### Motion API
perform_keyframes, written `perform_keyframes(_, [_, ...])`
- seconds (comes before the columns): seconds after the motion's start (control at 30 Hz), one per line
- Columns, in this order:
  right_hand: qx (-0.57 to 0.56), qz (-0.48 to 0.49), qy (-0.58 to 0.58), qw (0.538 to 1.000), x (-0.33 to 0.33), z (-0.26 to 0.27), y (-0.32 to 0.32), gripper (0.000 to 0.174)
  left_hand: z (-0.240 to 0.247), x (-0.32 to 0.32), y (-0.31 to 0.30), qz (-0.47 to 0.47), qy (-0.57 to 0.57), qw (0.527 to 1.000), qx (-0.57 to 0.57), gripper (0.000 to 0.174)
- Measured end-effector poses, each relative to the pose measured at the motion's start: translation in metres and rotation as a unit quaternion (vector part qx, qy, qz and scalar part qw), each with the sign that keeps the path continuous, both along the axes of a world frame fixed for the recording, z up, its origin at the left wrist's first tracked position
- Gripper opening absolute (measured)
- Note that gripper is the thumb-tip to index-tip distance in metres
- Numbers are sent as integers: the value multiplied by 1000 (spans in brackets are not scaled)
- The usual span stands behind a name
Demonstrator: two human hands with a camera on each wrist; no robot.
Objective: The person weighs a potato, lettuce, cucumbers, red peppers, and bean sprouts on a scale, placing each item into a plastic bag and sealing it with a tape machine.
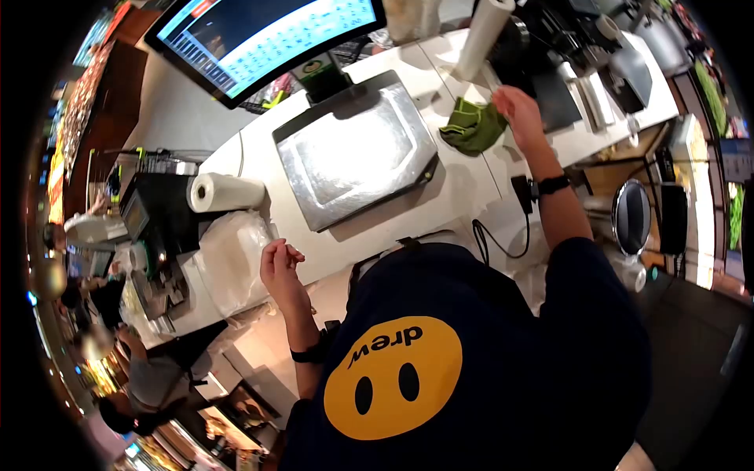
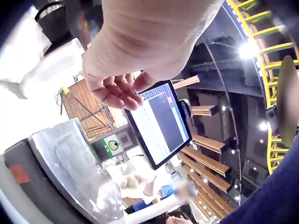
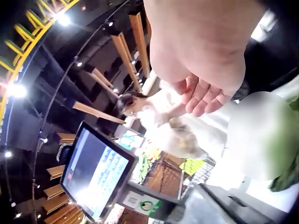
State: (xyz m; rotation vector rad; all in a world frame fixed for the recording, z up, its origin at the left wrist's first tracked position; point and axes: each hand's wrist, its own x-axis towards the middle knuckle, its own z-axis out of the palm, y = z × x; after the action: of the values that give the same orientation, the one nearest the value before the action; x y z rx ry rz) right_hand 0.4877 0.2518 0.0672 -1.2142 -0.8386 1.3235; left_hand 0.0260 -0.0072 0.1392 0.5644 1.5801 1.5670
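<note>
My right hand [image 1: 520,114] is just right of a crumpled green cloth [image 1: 473,125] on the white counter. In the right wrist view its fingers [image 3: 204,97] curl loosely with nothing between them. My left hand [image 1: 283,271] hovers by the counter's front edge, near a clear plastic bag [image 1: 232,255]. Its fingers [image 2: 117,93] hang slightly bent and hold nothing. Between the hands lies a weighing scale with a shiny metal plate [image 1: 357,153]. A lit touchscreen [image 1: 267,39] stands behind it.
A roll of plastic bags [image 1: 226,193] lies on the counter's left side. Another upright roll [image 1: 483,39] stands at the back right, near dark equipment [image 1: 561,47]. A black cable [image 1: 503,250] hangs near my right forearm. Other people are further off at the left.
</note>
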Motion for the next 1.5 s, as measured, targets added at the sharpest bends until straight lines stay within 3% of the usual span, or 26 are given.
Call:
perform_keyframes(0.03, [-20, 20, -29, 999, 26, -36, -19, 22, -3, 2, 5, -19, -5, 1000, -7, 12])
perform_keyframes(0.1, [-113, -54, -62, 990, 38, -72, -75, 21, -8, 7, 13, -58, -13, 998, -24, 11])
perform_keyframes(0.17, [-181, -56, -135, 973, 48, -117, -127, 21, -9, 15, 20, -95, -16, 995, -41, 11])
perform_keyframes(0.23, [-272, 45, -283, 919, 61, -175, -169, 24, -8, 25, 28, -130, -14, 990, -60, 11])
perform_keyframes(0.33, [-310, 4, -316, 897, 25, -186, -207, 26, -11, 30, 34, -177, -9, 981, -82, 12])
perform_keyframes(0.43, [-282, -95, -189, 936, -1, -197, -224, 27, -10, 26, 33, -215, -2, 972, -94, 12])
perform_keyframes(0.5, [-304, -95, -254, 913, 3, -231, -231, 26, -8, 18, 30, -231, -2, 967, -103, 12])
perform_keyframes(0.63, [-321, -95, -331, 882, -8, -215, -231, 25, -8, -9, 19, -250, -1, 962, -105, 12])
perform_keyframes(0.73, [-255, -162, -278, 912, -28, -205, -238, 20, -6, -35, 8, -266, 2, 959, -94, 12])
perform_keyframes(0.83, [-182, -204, -97, 957, -56, -193, -254, 20, -3, -64, -4, -283, 0, 956, -78, 11])
perform_keyframes(0.93, [-164, -212, 76, 960, -94, -152, -292, 27, -9, -90, -20, -303, -9, 950, -70, 11])
perform_keyframes(0.97, [-176, -191, 67, 963, -103, -146, -306, 31, -12, -96, -25, -310, -12, 948, -65, 11])
perform_keyframes(1.13, [-264, -186, 50, 945, -113, -146, -422, 55, -24, -95, -43, -390, -35, 916, -82, 11])
perform_keyframes(1.23, [-368, -232, 5, 901, -112, -157, -508, 71, -30, -75, -43, -459, -34, 884, -88, 11])
perform_keyframes(1.27, [-389, -238, -20, 890, -109, -173, -540, 83, -34, -66, -41, -485, -31, 870, -87, 11])
perform_keyframes(1.37, [-418, -278, -189, 844, -111, -211, -643, 86, -36, -29, -40, -553, -3, 829, -77, 12])
perform_keyframes(1.5, [-465, -393, -146, 780, -123, -222, -760, 84, -37, 30, -43, -622, 9, 781, -55, 11])
